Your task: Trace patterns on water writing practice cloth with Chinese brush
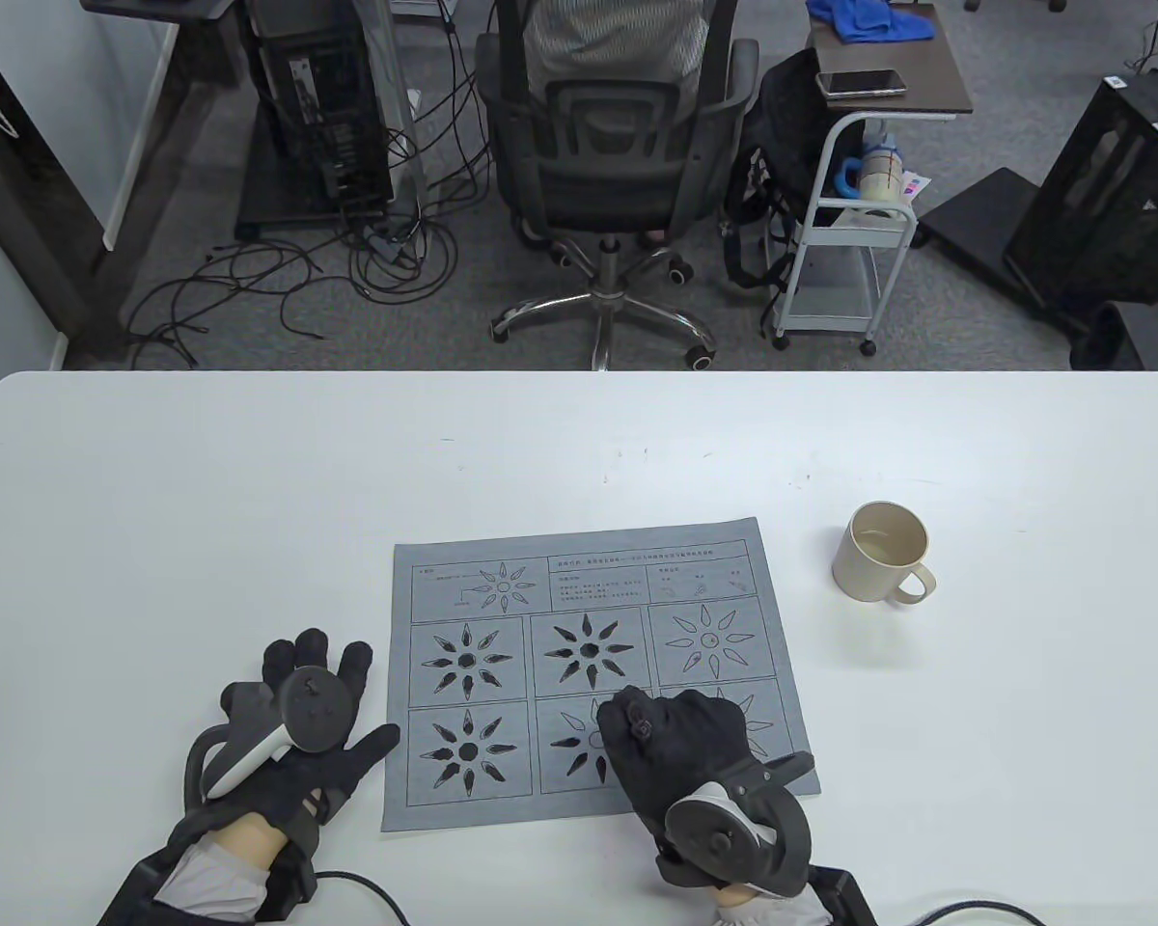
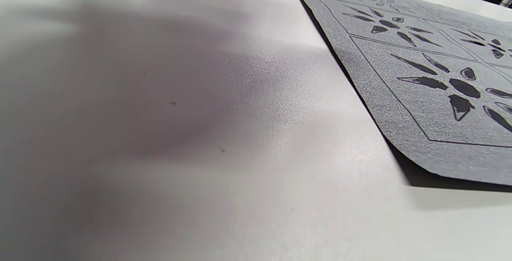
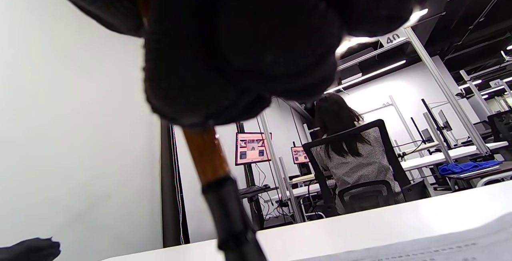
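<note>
The grey water writing cloth (image 1: 589,675) lies flat on the white table (image 1: 251,482), printed with sunburst patterns; three cells are fully dark, the lower middle one partly, the right ones only outlined. My right hand (image 1: 671,748) rests over the lower middle cell and grips a brush, whose brown shaft and black ferrule (image 3: 218,181) point down in the right wrist view; its tip is hidden. My left hand (image 1: 309,714) lies flat on the table, fingers spread, just left of the cloth's edge (image 2: 360,93), holding nothing.
A beige mug (image 1: 883,553) stands on the table to the right of the cloth. Beyond the far table edge are an office chair (image 1: 603,164) with a seated person, a small cart (image 1: 854,193) and floor cables.
</note>
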Available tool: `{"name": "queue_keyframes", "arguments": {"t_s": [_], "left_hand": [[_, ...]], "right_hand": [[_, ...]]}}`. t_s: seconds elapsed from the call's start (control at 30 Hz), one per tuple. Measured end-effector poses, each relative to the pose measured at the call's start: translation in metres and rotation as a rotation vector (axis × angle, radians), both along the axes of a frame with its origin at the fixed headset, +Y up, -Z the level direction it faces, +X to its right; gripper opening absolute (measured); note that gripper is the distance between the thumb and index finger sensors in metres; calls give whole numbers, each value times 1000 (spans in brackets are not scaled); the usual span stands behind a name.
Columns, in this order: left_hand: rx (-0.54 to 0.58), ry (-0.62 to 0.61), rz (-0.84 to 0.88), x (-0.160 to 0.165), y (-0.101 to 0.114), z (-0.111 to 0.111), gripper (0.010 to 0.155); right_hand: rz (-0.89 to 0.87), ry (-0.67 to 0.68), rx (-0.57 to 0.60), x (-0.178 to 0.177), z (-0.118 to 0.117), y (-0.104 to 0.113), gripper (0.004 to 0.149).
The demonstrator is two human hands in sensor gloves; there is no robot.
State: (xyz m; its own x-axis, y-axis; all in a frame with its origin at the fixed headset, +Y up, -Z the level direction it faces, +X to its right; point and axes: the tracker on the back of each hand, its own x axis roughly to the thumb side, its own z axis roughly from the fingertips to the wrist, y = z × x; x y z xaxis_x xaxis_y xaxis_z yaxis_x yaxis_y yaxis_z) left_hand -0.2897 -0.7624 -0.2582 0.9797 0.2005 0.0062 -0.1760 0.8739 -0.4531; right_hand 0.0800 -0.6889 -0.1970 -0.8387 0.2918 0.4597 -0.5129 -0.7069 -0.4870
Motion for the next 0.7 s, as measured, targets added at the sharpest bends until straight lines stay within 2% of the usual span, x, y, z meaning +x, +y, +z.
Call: {"name": "queue_keyframes", "arguments": {"t_s": [0.7], "left_hand": [[-2, 2, 0, 0, 0, 0, 82]], "right_hand": [[-12, 46, -45, -1, -3, -2, 37]]}}
